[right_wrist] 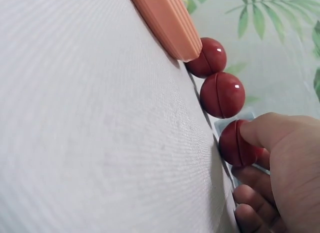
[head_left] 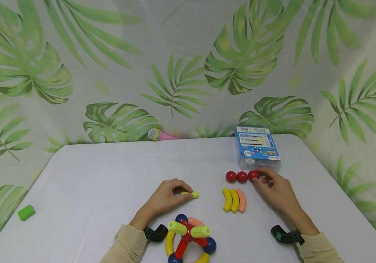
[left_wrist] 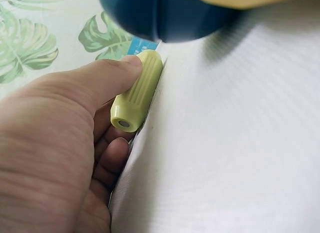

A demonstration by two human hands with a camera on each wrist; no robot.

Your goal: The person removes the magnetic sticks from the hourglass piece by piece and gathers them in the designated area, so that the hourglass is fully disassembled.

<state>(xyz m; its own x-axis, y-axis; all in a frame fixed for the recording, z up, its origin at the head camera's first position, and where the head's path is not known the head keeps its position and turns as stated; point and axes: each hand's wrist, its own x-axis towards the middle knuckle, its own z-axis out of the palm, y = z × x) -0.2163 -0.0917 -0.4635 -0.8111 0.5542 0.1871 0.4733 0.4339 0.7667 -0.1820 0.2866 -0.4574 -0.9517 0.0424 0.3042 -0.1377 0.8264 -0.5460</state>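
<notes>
Three red balls (head_left: 242, 177), box (head_left: 258, 145) behind, microphone (head_left: 162, 135)

Left of the blue-labelled box (head_left: 258, 145) lies a pink microphone (head_left: 162, 135); farther left of the box, a green block (head_left: 26, 213).

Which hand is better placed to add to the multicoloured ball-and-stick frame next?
Likely the left hand, pinching a lime-green ribbed stick near the frame; the right hand, holding a red ball, is farther away.

blue label (head_left: 258, 143) on clear box (head_left: 265, 165) | small print, white round sign (head_left: 248, 153) | wording too small to read
</notes>
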